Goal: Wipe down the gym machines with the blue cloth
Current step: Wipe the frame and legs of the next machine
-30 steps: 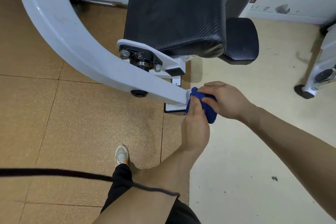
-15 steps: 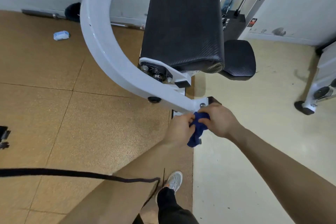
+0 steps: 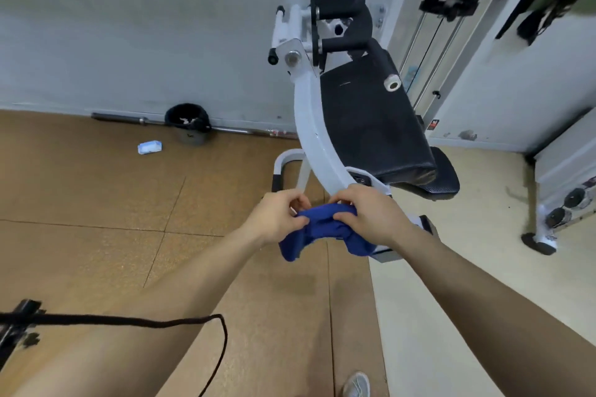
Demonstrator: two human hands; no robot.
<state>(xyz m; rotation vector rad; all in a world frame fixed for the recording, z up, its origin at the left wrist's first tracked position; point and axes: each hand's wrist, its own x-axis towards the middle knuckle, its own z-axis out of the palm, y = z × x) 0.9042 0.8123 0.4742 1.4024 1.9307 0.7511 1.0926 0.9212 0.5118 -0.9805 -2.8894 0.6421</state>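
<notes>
The blue cloth [image 3: 322, 230] hangs bunched between both hands, just in front of the lower end of the gym machine's curved white arm [image 3: 317, 145]. My left hand [image 3: 277, 216] pinches the cloth's left side. My right hand [image 3: 371, 214] grips its right side, and both ends droop below. The machine's black back pad [image 3: 367, 126] and black seat [image 3: 442, 177] stand behind the hands. Black foam rollers [image 3: 342, 6] sit at the machine's top.
A black bin [image 3: 188, 122] and a barbell [image 3: 129, 119] lie along the grey wall. A small blue-white packet [image 3: 150, 147] lies on the brown floor. Another white machine's base [image 3: 548, 235] stands at right. A black cord [image 3: 129, 321] crosses lower left. My shoe [image 3: 356, 385] is at the bottom.
The view has tilted up and back, showing the whole machine. Both hands have lifted the cloth off the white arm's lower end and spread it between them.
</notes>
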